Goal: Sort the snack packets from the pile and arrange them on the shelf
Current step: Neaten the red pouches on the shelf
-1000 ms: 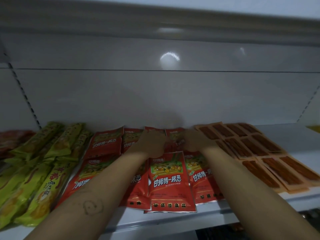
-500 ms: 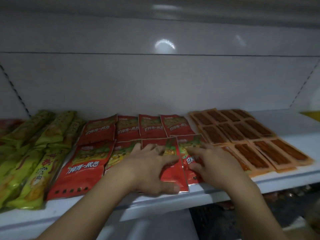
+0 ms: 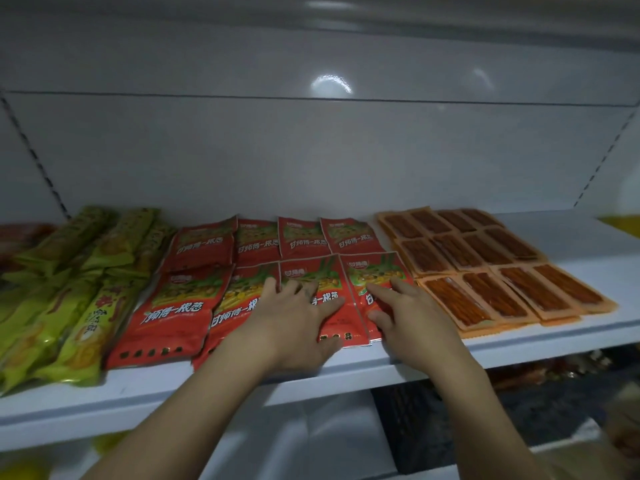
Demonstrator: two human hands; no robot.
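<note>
A: Your left hand [image 3: 294,320] lay spread flat on a front red packet [image 3: 308,271] on the shelf [image 3: 606,327].
B: Your right hand [image 3: 408,317], fingers spread too, pressed the end red packet [image 3: 374,275] beside it.

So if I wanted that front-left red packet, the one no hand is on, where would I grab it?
Probably its bottom seam, pinched from the open front of the shelf. The front-left red packet lies flat, hemmed by green packets on its left, a neighbouring red packet on its right and the back row behind; only that near edge looks free.
</note>
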